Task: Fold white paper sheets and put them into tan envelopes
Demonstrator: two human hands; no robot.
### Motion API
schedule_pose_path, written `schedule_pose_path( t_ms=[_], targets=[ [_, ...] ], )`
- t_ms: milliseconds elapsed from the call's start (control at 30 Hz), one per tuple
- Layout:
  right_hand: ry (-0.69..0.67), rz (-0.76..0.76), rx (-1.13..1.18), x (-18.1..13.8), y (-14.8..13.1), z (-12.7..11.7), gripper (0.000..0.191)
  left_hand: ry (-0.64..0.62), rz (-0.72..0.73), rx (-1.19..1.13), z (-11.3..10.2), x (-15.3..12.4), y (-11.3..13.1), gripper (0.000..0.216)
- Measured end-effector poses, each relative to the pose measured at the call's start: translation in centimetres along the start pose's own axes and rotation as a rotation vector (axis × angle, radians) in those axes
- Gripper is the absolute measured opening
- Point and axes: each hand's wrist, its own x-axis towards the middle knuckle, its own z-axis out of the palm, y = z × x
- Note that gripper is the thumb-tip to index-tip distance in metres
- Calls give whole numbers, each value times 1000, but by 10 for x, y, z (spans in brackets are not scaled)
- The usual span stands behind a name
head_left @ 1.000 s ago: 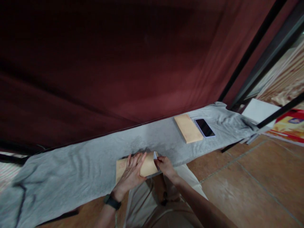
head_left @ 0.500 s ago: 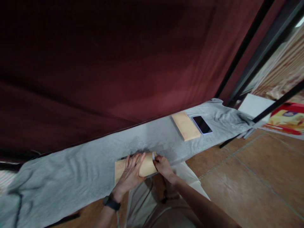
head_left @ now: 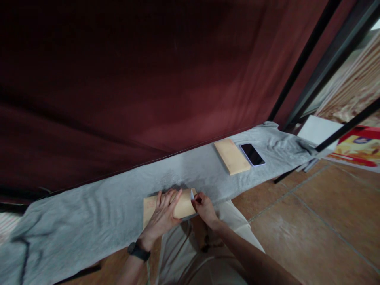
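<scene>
A tan envelope [head_left: 184,204] lies on a grey cloth [head_left: 97,206] at the near edge of the surface. My left hand [head_left: 162,217] rests flat on the envelope with its fingers stretched out, a black watch on the wrist. My right hand [head_left: 202,206] is at the envelope's right end, fingers pinched on a small white slip [head_left: 192,194] that sticks up from that end.
Further right on the cloth lie a stack of tan envelopes [head_left: 231,156] and a dark phone [head_left: 252,154] face up. A dark red curtain [head_left: 133,79] hangs behind. Black metal bars [head_left: 299,71], a white sheet [head_left: 317,130] and a red and yellow poster [head_left: 356,152] are at right. The floor is brown tile [head_left: 311,221].
Both hands stay on the envelope in the same grip. The view has shifted slightly, so everything sits a little lower left in the frame.
</scene>
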Motion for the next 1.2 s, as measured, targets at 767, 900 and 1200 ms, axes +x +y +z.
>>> schedule_pose_path(
  t_ms=[767,900,1200],
  targets=[
    [89,384,746,16,-23,7,29,647,-1069,-1151,31,-2,25,69],
    [131,371,809,6,-24,20,29,459,-1146,-1869,41,10,63,40],
    [35,270,758,9,-22,9,31,399,-1050,-1793,38,31,64,46]
  ],
)
